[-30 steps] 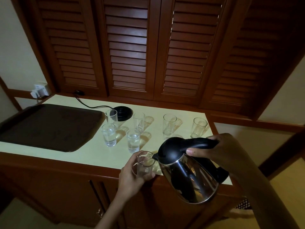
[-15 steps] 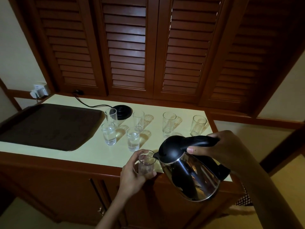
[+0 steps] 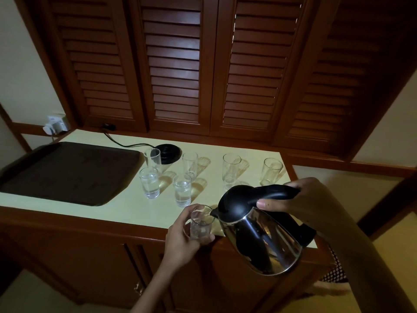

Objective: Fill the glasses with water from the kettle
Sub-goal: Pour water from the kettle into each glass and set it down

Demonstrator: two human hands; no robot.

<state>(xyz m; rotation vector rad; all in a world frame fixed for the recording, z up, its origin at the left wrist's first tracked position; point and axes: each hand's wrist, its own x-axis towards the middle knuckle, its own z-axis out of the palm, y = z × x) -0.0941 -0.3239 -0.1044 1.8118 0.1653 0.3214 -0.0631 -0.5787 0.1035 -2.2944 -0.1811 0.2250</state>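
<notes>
right hand (image 3: 309,199) grips kettle (image 3: 259,231) handle, tilted | spout at rim of glass (image 3: 201,224), held in left hand (image 3: 182,242) off counter (image 3: 126,206) edge | risk: overtilt spills water past rim

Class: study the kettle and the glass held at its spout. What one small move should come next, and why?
Probably tip the kettle slightly more with the right hand. Its spout sits at the rim of the glass that the left hand holds, and that glass looks far from full.
</notes>
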